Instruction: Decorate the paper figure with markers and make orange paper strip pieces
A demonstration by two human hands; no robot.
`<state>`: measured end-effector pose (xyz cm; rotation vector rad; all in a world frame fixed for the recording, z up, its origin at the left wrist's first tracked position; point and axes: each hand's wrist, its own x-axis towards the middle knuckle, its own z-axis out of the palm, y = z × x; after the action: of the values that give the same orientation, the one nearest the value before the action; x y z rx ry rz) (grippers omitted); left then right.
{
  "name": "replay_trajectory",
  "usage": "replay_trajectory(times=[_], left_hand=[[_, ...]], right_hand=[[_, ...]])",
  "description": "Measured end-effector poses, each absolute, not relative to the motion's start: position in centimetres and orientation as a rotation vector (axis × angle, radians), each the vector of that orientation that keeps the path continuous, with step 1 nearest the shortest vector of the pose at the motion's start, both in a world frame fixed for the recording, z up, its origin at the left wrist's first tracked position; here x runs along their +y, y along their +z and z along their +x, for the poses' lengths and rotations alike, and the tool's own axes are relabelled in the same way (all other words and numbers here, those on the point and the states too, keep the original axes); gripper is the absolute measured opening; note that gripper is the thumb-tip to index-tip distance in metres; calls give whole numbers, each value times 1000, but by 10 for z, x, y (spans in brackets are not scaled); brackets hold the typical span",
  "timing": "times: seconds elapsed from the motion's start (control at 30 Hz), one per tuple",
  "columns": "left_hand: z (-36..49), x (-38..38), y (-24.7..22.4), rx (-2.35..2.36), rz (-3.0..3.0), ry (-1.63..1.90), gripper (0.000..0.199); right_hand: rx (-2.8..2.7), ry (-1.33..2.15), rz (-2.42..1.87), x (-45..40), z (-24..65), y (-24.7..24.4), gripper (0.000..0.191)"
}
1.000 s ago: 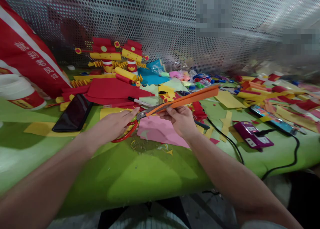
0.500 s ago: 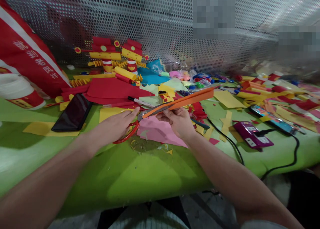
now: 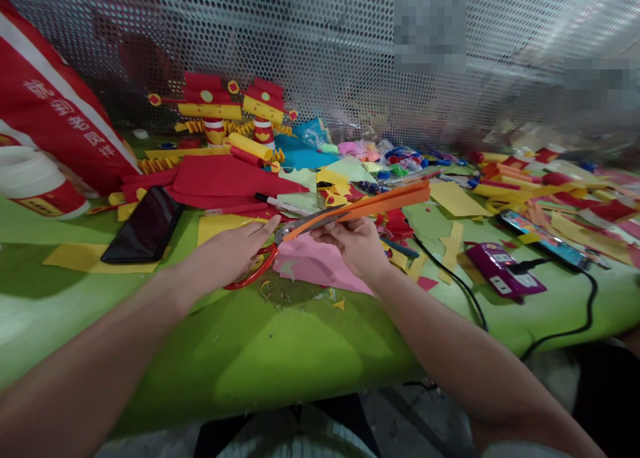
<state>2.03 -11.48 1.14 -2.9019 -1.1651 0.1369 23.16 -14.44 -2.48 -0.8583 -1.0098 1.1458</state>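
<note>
In the head view, the left hand (image 3: 233,248) grips a pair of scissors (image 3: 285,233) by the red handles, its fingers curled around them with the index finger stretched toward the pivot; the handle hides part of the other fingers. The scissor blades point to the far right and lie along a long, narrow piece of orange paper (image 3: 387,201), the paper's left end close to the pivot. The right hand (image 3: 363,245) pinches that orange paper from the near side, thumb and fingers pressed together just beside the blades. Both hands are above the table (image 3: 280,358), with a sheet of pink paper (image 3: 320,265) below and between them.

To the left of the left hand lies a black phone (image 3: 145,225), partly over a yellow strip (image 3: 75,258), and a cup (image 3: 43,185) stands farther left. Beyond the scissors are a pen (image 3: 285,205) and red paper (image 3: 220,178), with two paper figures (image 3: 210,105) at the far side. On the right, a purple power strip (image 3: 505,271) sits near a second phone (image 3: 547,241).
</note>
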Motion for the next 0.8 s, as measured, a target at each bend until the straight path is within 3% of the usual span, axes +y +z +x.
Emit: replay_trajectory(times=[0.27, 0.8], left_hand=[[15, -109, 7, -1126, -2918, 99, 65], [14, -110, 10, -1199, -2930, 80, 54]], right_hand=[[-1033, 1153, -867, -144, 233, -28, 27], [-951, 1160, -822, -143, 235, -22, 24]])
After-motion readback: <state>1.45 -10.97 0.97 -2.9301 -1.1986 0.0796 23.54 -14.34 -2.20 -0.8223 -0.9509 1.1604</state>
